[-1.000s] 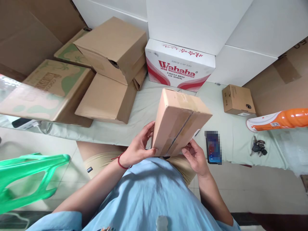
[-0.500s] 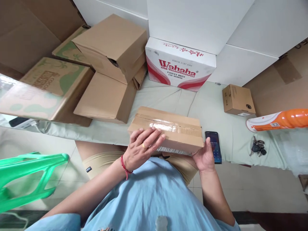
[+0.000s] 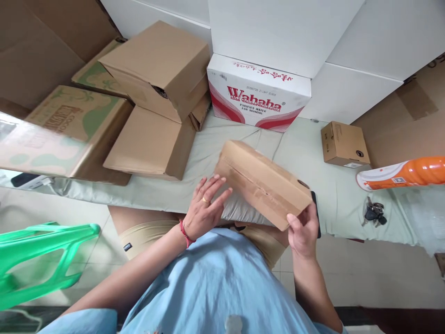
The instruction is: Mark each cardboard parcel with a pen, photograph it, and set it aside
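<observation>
Taped cardboard box (image 3: 262, 183), tilted over the front edge of the cloth-covered table (image 3: 299, 148), looks stiff and probably light, best held by its ends: the right hand (image 3: 304, 230) pinches one, while the left hand (image 3: 205, 211), fingers spread, hovers near the other, contact unclear.

Just the one view, and it's head-worn, looking forward and steeply down over the blue shirt (image 3: 215, 283), hands (image 3: 205, 208) close below, surface (image 3: 302, 144) just beyond, white panels (image 3: 278, 32) up top.
</observation>
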`<state>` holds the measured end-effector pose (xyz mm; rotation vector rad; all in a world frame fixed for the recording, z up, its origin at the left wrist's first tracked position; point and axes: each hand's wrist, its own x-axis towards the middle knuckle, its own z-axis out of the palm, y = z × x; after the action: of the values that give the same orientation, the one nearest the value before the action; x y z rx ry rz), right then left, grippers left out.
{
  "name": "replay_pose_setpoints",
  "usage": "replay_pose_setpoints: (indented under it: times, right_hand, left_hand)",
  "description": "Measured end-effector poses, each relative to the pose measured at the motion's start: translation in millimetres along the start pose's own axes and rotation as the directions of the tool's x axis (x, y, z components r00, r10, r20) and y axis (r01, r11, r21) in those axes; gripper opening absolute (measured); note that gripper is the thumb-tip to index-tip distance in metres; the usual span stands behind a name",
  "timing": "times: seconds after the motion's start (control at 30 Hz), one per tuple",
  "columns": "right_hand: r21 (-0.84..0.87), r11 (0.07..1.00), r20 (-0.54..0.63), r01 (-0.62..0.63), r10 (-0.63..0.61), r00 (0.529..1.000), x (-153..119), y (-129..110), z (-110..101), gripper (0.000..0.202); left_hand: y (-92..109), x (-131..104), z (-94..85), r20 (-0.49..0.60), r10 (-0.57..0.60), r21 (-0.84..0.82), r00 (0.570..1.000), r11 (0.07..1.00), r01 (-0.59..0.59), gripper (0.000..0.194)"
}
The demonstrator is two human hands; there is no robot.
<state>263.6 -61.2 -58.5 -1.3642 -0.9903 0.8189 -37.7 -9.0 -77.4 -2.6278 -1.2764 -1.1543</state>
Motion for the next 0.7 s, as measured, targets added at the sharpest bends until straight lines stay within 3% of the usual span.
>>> replay_pose_setpoints:
  times: [0.07, 0.13, 0.23, 0.3, 0.37, 0.4, 0.5, 0.57, 0.7]
  right_hand:
    - [-0.267, 0.911, -0.003, 0.313, -0.326, 0.945, 0, -4, 2, 0.089]
    - [-0.503, 0.678, 0.125, 0.535, -0.556, 0.822, -1, -7, 7, 0.095]
    - [-0.631, 0.358, 0.346, 0.688, -0.664, 0.663, -8, -6, 19, 0.093]
    - [-0.617, 0.289, 0.410, 0.732, -0.676, 0.612, -16, -3, 24, 0.091]
    - [-0.584, 0.338, 0.398, 0.738, -0.673, 0.623, -21, -1, 23, 0.090]
    - [-0.555, 0.413, 0.365, 0.722, -0.659, 0.657, -21, -1, 19, 0.090]
    - [-0.349, 0.756, 0.242, 0.554, -0.498, 0.832, -8, -8, 0, 0.088]
    - [-0.154, 0.911, 0.244, 0.384, -0.341, 0.908, 11, -13, -13, 0.082]
    - [0.066, 0.988, 0.358, 0.136, -0.151, 0.922, 55, -13, -22, 0.075]
  left_hand:
    - [-1, -3, 3.4, 0.031, -0.114, -0.062, 0.993, 0.991, 0.116, 0.052]
    - [-2, -4, 4.9, 0.047, -0.208, -0.087, 0.977, 0.973, 0.212, 0.045]
    - [-3, -4, 4.1, 0.071, -0.324, -0.102, 0.943, 0.939, 0.330, 0.037]
    - [-2, -2, 2.2, 0.090, -0.386, -0.125, 0.918, 0.910, 0.395, 0.035]
    - [-2, 2, -0.6, 0.087, -0.422, -0.156, 0.902, 0.889, 0.431, 0.033]
    - [-2, 5, -2.5, 0.072, -0.428, -0.170, 0.901, 0.885, 0.434, 0.033]
    - [-4, 13, -10.6, -0.018, -0.429, -0.193, 0.903, 0.888, 0.418, 0.030]
    - [-5, 17, -18.8, -0.101, -0.443, -0.231, 0.891, 0.881, 0.412, 0.030]
    - [-4, 26, -43.2, -0.210, -0.471, -0.434, 0.857, 0.830, 0.351, 0.038]
